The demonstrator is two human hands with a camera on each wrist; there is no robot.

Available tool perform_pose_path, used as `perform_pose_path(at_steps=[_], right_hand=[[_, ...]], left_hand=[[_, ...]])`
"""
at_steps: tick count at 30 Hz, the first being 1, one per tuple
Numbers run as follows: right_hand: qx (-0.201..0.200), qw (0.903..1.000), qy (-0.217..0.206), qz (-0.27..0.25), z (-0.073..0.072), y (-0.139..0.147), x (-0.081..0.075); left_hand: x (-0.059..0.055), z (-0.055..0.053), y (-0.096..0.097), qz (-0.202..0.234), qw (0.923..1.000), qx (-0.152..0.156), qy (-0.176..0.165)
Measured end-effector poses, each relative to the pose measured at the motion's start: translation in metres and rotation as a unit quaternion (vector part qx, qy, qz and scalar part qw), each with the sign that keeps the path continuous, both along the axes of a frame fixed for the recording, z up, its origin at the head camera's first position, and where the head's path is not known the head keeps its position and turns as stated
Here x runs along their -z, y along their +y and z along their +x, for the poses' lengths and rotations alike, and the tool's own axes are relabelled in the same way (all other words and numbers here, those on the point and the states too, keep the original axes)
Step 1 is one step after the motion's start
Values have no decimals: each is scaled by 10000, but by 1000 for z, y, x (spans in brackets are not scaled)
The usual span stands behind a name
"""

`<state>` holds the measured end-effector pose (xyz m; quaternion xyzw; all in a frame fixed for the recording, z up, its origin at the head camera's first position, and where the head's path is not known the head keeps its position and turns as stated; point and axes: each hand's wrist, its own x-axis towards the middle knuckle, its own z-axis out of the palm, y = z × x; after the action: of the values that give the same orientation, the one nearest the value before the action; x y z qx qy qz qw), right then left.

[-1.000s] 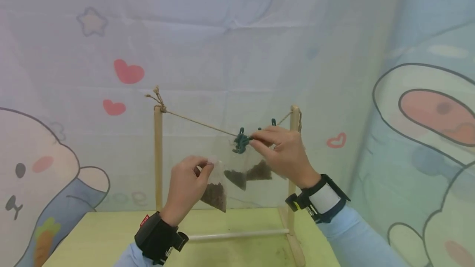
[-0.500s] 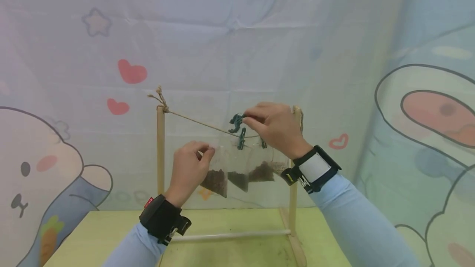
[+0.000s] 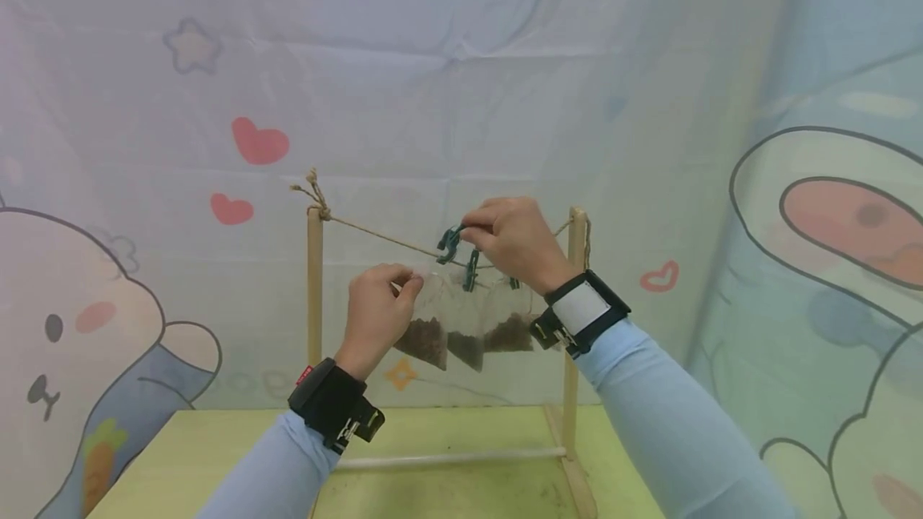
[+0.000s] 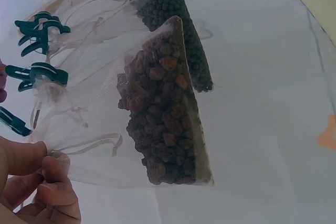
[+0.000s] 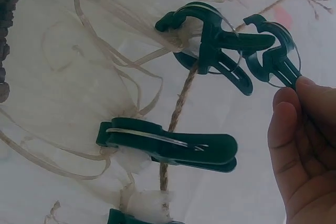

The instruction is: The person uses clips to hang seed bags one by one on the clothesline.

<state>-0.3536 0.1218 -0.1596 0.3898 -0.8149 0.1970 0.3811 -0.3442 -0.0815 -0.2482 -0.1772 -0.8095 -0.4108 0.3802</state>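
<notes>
My left hand pinches the gathered top of a sheer mesh drawstring bag with reddish-brown stones in its bottom. Between thumb and fingers, my right hand squeezes the handles of a green plastic clip, whose jaws stand apart close to the twine. Just right of it, another green clip fastens a mesh bag of dark pellets to the twine. Beyond hangs a bag of brown bits, and a further green clip grips the twine in the right wrist view.
The twine sags between two wooden posts, the left post and the right post. A pale crossbar joins them low above the yellow-green table. A cartoon-printed cloth hangs behind.
My right hand has lifted the clip off the hanging clips and moved it up and left over the twine. My left hand has raised its bag toward the twine.
</notes>
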Motion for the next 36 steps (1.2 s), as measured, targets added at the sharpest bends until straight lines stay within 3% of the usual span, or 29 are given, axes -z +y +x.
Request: perform_pose_path(at_steps=[15, 22, 31, 36], right_hand=[[192, 9979, -596, 180, -8, -1, 2], [261, 9972, -631, 291, -12, -3, 2], [178, 9987, -363, 295, -13, -7, -1], [163, 9984, -449, 302, -12, -9, -1]], left_hand=[[8, -13, 8, 301, 9990, 52, -311], [7, -16, 11, 444, 9981, 121, -418], [-1, -14, 12, 595, 9972, 244, -377], [-2, -14, 12, 772, 9942, 533, -523]])
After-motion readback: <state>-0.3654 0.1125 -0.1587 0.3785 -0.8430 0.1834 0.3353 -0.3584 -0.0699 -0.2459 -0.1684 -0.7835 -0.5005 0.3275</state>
